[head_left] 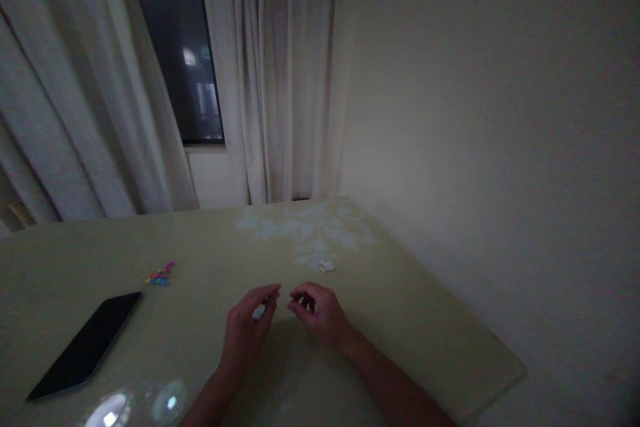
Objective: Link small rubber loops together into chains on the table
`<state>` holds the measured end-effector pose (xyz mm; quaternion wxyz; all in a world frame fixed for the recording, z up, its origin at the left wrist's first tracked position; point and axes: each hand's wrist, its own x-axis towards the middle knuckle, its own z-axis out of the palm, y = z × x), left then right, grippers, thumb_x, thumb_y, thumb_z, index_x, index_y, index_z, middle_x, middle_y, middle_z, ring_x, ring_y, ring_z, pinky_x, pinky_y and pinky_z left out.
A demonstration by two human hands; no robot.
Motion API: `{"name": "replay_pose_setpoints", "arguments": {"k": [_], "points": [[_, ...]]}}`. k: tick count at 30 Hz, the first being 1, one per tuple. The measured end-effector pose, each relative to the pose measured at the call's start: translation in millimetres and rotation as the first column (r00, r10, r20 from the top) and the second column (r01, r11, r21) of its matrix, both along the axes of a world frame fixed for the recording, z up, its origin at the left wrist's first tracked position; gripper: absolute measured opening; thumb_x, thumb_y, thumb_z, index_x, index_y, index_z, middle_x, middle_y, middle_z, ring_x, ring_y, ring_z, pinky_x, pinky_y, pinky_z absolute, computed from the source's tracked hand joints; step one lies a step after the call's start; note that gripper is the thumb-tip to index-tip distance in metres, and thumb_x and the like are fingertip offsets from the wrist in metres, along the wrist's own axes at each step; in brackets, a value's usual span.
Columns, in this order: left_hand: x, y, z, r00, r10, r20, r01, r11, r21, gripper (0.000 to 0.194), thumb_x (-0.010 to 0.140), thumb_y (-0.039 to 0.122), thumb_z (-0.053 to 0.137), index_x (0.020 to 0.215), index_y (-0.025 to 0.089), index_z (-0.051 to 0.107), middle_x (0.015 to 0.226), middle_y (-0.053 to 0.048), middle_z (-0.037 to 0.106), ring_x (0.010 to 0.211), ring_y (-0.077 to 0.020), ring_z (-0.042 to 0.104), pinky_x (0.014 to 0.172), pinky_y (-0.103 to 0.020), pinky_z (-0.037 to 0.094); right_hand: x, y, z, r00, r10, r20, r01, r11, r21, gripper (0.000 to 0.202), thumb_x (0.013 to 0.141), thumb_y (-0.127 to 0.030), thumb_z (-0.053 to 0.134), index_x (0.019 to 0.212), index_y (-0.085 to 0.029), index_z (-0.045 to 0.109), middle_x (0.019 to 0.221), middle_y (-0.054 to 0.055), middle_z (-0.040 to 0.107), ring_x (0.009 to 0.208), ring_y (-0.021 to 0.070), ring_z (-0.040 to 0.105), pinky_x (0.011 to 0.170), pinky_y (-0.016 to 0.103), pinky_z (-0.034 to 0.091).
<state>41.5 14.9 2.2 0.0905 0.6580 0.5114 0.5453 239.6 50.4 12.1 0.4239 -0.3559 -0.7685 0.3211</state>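
My left hand [250, 321] hovers above the table with thumb and fingers curled into a pinch. Something small and pale [259, 311] shows in the gap of that hand; its kind is too blurred to tell. Facing it, a short gap away, is my right hand [323, 313], its thumb and fingertips bent together. Whatever they hold, if anything, is too small to make out. Just beyond the right hand lies a small white looped item [326, 266], perhaps a bit of cord.
A pile of small colourful pieces [160, 274] lies to the left. Nearer, a dark flat tablet-like device [87, 345] rests on the table [200, 247]. Shiny round clear objects [169, 401] stand at the front edge. A wall [475, 147] borders the right side; curtains [290, 80] hang behind.
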Motion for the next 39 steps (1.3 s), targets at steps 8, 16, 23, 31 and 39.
{"name": "replay_pose_setpoints", "arguments": {"k": [8,16,23,31,39], "points": [[-17,6,3.6,0.995,0.100,-0.015,-0.101,0.992,-0.071,0.020,0.089,0.035,0.063,0.099,0.025,0.077,0.087,-0.002,0.081,0.071,-0.0186,0.076,0.061,-0.025,0.060,1,4,-1.8,0.998,-0.064,0.021,0.065,0.998,-0.012,0.016,0.093,-0.032,0.065,0.096,-0.018,0.073,0.076,0.002,0.070,0.064,0.0130,0.060,0.063,0.024,0.046],[-29,11,13.6,0.992,0.071,-0.109,-0.070,0.997,0.008,0.023,0.090,0.037,0.060,0.091,0.024,0.080,0.092,-0.005,0.082,0.080,-0.0215,0.078,0.073,-0.031,0.063,-2,2,-1.2,0.998,-0.021,0.062,0.022,1.000,-0.015,0.014,0.092,-0.028,0.065,0.096,-0.017,0.074,0.078,0.002,0.070,0.064,0.0123,0.059,0.064,0.023,0.045],[-42,13,21.4,0.999,0.042,-0.013,-0.044,0.988,-0.147,0.021,0.086,0.040,0.065,0.090,0.025,0.079,0.084,-0.002,0.084,0.073,-0.0216,0.079,0.070,-0.030,0.064,-3,1,-5.1,0.994,0.011,0.109,-0.010,1.000,-0.003,0.014,0.092,-0.027,0.065,0.097,-0.018,0.075,0.079,0.002,0.071,0.066,0.0131,0.060,0.066,0.024,0.045],[-45,17,16.0,0.992,-0.009,-0.128,-0.006,0.993,-0.114,0.021,0.087,0.034,0.060,0.082,0.024,0.078,0.084,-0.004,0.082,0.075,-0.0215,0.078,0.071,-0.030,0.063,-3,2,-8.1,0.990,0.027,0.136,-0.027,1.000,-0.002,0.013,0.091,-0.024,0.066,0.098,-0.019,0.075,0.079,0.002,0.071,0.066,0.0130,0.060,0.066,0.023,0.045],[-47,7,17.4,0.814,-0.136,-0.564,0.036,0.982,-0.186,0.039,0.081,0.004,0.052,0.099,0.024,0.080,0.102,-0.008,0.082,0.094,-0.0244,0.077,0.083,-0.034,0.059,-3,1,-8.0,0.987,0.029,0.161,-0.029,1.000,-0.002,0.016,0.092,-0.027,0.065,0.099,-0.019,0.076,0.075,0.001,0.070,0.063,0.0130,0.059,0.064,0.023,0.043]]}}
